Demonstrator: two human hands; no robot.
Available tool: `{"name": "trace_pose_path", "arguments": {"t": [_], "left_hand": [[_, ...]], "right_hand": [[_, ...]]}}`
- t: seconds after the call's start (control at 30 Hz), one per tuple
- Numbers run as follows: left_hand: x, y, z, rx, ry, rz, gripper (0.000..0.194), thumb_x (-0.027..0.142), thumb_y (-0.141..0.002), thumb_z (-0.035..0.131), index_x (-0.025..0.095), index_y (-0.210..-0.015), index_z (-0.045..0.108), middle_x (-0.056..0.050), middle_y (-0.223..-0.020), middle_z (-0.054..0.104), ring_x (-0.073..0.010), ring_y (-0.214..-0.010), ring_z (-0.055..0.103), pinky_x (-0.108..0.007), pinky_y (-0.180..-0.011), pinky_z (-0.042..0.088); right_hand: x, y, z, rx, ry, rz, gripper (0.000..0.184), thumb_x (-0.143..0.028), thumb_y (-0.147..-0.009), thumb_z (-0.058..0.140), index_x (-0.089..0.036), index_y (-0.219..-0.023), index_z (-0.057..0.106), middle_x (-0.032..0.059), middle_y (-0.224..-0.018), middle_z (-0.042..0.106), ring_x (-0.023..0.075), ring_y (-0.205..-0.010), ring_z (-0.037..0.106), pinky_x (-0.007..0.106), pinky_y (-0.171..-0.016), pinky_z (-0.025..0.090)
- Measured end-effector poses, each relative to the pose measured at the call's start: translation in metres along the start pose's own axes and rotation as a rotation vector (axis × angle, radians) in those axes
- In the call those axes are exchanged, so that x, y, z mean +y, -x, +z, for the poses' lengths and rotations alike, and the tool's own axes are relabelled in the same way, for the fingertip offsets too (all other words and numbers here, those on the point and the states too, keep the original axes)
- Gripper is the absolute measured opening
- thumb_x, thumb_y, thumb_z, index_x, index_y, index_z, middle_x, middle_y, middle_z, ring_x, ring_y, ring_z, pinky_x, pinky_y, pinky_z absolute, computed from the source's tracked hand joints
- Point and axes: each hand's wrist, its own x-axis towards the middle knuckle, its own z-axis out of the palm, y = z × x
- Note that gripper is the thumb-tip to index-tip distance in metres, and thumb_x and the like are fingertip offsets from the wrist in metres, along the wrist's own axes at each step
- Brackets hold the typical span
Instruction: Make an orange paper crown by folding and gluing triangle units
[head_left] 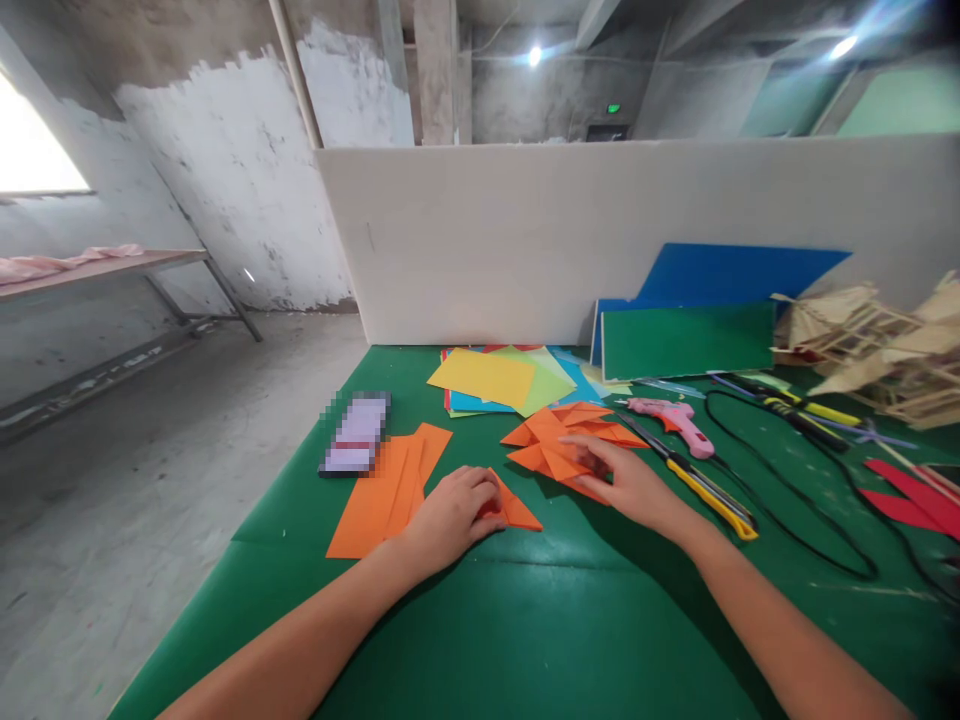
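My left hand point(456, 512) rests on the table with its fingers curled over a folded orange paper triangle point(519, 508); part of the triangle is hidden under the hand. To its left lie flat orange paper strips point(375, 500), partly overlapping. My right hand point(626, 480) reaches over a loose pile of folded orange paper pieces point(551, 430). Its fingertips touch or hover at the pile, thumb and fingers apart, and nothing is plainly gripped between them.
A phone point(356, 432) lies at the left edge of the green table point(525, 640). Coloured paper sheets point(487, 380) are stacked behind the pile. On the right are a yellow utility knife point(709, 490), a pink glue gun point(675, 420) with a black cable, and wooden stick models point(885, 340).
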Motion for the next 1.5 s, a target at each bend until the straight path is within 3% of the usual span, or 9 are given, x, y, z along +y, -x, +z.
{"name": "trace_pose_path", "arguments": {"t": [0.13,0.23,0.4,0.57,0.73,0.93,1.07,1.23,1.5], "left_hand": [[0.000,-0.001,0.001,0.017,0.008,0.011,0.018,0.035,-0.086,0.060,0.018,-0.081,0.057,-0.005,-0.099,0.060,-0.0201,-0.095,0.055,-0.034,-0.086,0.045],[0.000,-0.001,0.005,0.043,0.007,-0.004,0.017,0.032,-0.088,0.057,0.018,-0.078,0.054,-0.004,-0.097,0.060,-0.0197,-0.095,0.054,-0.034,-0.087,0.044],[-0.001,-0.001,0.011,0.064,-0.032,-0.040,0.012,0.030,-0.089,0.055,0.019,-0.084,0.052,-0.004,-0.097,0.057,-0.0199,-0.094,0.052,-0.036,-0.086,0.045],[-0.002,-0.001,0.012,0.048,0.022,-0.042,0.015,0.028,-0.088,0.057,0.018,-0.077,0.056,-0.004,-0.100,0.056,-0.0190,-0.098,0.051,-0.035,-0.092,0.044],[-0.003,-0.002,0.010,0.050,0.088,-0.047,0.026,0.020,-0.093,0.042,0.017,-0.073,0.058,-0.005,-0.101,0.056,-0.0174,-0.097,0.052,-0.035,-0.093,0.044],[-0.003,0.003,0.006,0.054,0.078,-0.013,0.019,0.011,-0.092,0.037,0.019,-0.094,0.054,-0.006,-0.106,0.054,-0.0186,-0.102,0.049,-0.038,-0.094,0.043],[0.000,0.001,0.003,0.016,-0.074,-0.090,0.008,0.022,-0.092,0.048,0.018,-0.098,0.051,-0.007,-0.104,0.054,-0.0221,-0.099,0.049,-0.042,-0.093,0.042],[-0.002,-0.002,0.002,-0.034,-0.111,-0.124,0.018,0.034,-0.089,0.055,0.018,-0.095,0.055,-0.006,-0.101,0.054,-0.0223,-0.098,0.050,-0.040,-0.092,0.043],[-0.004,0.000,0.005,0.018,-0.094,-0.103,0.017,0.031,-0.087,0.058,0.019,-0.098,0.054,-0.005,-0.100,0.053,-0.0221,-0.097,0.049,-0.041,-0.092,0.042]], "right_hand": [[-0.011,0.004,-0.004,-0.205,-0.073,0.010,0.061,-0.037,-0.075,0.067,-0.031,-0.133,0.046,0.0039,-0.131,0.054,0.0271,-0.114,0.052,0.038,-0.092,0.045],[-0.017,0.001,0.002,-0.164,-0.112,0.079,0.047,-0.046,-0.083,0.057,-0.027,-0.126,0.054,0.0059,-0.122,0.061,0.0264,-0.103,0.059,0.038,-0.086,0.048],[-0.016,-0.003,0.017,-0.071,-0.078,0.122,0.032,-0.038,-0.084,0.055,-0.024,-0.111,0.065,0.0055,-0.114,0.066,0.0256,-0.098,0.061,0.036,-0.084,0.048],[-0.008,-0.003,0.022,-0.055,-0.126,0.149,0.032,-0.037,-0.084,0.054,-0.022,-0.110,0.066,0.0049,-0.098,0.071,0.0230,-0.084,0.064,0.034,-0.076,0.050],[-0.009,-0.002,0.023,-0.067,-0.132,0.138,0.029,-0.038,-0.085,0.053,-0.022,-0.102,0.069,0.0050,-0.095,0.072,0.0236,-0.085,0.064,0.034,-0.076,0.050],[-0.014,-0.004,0.023,-0.070,-0.160,0.134,0.027,-0.040,-0.085,0.052,-0.022,-0.095,0.070,0.0035,-0.094,0.072,0.0225,-0.083,0.064,0.032,-0.073,0.049],[-0.013,-0.004,0.025,-0.077,-0.142,0.134,0.026,-0.040,-0.085,0.053,-0.022,-0.094,0.069,0.0034,-0.092,0.072,0.0213,-0.079,0.063,0.031,-0.070,0.048],[-0.015,-0.004,0.025,-0.060,-0.069,0.105,0.022,-0.038,-0.085,0.053,-0.021,-0.083,0.067,0.0030,-0.081,0.068,0.0187,-0.070,0.059,0.030,-0.063,0.046],[-0.016,-0.006,0.022,0.027,0.046,-0.008,0.015,-0.035,-0.083,0.058,-0.022,-0.077,0.065,0.0081,-0.114,0.062,0.0266,-0.108,0.054,0.045,-0.093,0.040]]}}
